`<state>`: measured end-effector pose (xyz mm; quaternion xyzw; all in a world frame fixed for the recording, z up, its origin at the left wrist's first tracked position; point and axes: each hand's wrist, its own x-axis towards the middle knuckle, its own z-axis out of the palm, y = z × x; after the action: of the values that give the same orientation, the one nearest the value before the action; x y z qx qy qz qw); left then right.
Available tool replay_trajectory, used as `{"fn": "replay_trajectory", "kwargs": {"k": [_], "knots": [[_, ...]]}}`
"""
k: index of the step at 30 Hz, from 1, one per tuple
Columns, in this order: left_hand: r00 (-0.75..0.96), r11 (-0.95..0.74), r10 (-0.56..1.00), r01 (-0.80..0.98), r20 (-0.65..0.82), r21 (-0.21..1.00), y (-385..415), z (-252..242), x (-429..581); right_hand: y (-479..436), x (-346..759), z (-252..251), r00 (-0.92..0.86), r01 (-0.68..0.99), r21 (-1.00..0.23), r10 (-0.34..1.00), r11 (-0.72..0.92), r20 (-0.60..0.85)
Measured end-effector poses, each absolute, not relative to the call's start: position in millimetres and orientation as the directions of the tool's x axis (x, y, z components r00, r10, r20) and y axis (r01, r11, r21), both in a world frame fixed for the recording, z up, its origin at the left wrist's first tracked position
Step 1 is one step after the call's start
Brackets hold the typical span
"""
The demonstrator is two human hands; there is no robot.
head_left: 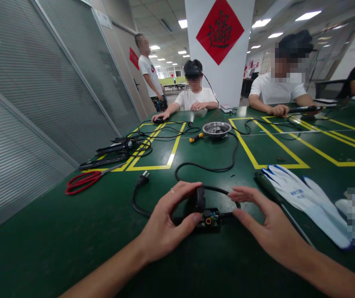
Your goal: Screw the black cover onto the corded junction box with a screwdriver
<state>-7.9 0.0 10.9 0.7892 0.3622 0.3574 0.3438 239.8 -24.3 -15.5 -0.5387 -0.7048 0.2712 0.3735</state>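
My left hand (171,213) is closed on a black plastic casing half (200,200), which stands tilted on edge between thumb and fingers. Right below it, a small circuit board (210,219) with a copper coil lies in a dark shell, partly hidden by my left thumb. My right hand (258,213) has thumb and fingers apart around the black cable (225,215) by the board's right end; whether it touches the cable is unclear. Another cord ends in a two-pin plug (144,177) beyond my left hand.
Red-handled scissors (84,182) and black adapters with tangled cords (115,153) lie left. A metal bowl (217,129) and yellow-handled tool (196,138) stand ahead. White gloves (304,198) and a long screwdriver (266,186) lie right. Several people are around the table.
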Motion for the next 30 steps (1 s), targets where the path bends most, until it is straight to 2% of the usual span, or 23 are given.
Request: {"fn": "replay_trajectory", "kwargs": {"k": [3,7,10,16,22,24,27,29,30], "knots": [[0.658,-0.650,0.717,0.515,0.228,0.559,7,14,-15,-9,256,-16,0.037,0.565,-0.790,0.950,0.237,0.311],[0.742,-0.710,0.660,0.566,0.118,0.419,11,1,-7,-3,261,-18,0.105,0.590,-0.774,0.928,0.231,0.357],[0.769,-0.722,0.636,0.558,0.074,0.410,9,-6,0,-6,260,-17,0.077,0.634,-0.734,0.925,0.243,0.373],[0.750,-0.708,0.649,0.537,0.124,0.459,8,-10,4,-7,262,-14,0.085,0.672,-0.699,0.911,0.246,0.402],[0.753,-0.715,0.652,0.570,0.093,0.405,5,-8,9,-1,267,-15,0.067,0.724,-0.648,0.910,0.238,0.409],[0.763,-0.737,0.639,0.573,0.096,0.358,3,-7,9,4,273,-16,0.056,0.778,-0.585,0.903,0.228,0.426],[0.765,-0.776,0.624,0.584,0.161,0.238,0,-8,8,11,287,-18,0.028,0.913,-0.374,0.889,0.163,0.456],[0.764,-0.782,0.622,0.596,0.169,0.182,-1,-10,8,14,297,-22,0.040,0.970,-0.234,0.910,0.064,0.412],[0.765,-0.777,0.628,0.605,0.143,0.173,-1,-10,9,16,302,-25,0.063,0.979,-0.205,0.931,0.013,0.359]]}}
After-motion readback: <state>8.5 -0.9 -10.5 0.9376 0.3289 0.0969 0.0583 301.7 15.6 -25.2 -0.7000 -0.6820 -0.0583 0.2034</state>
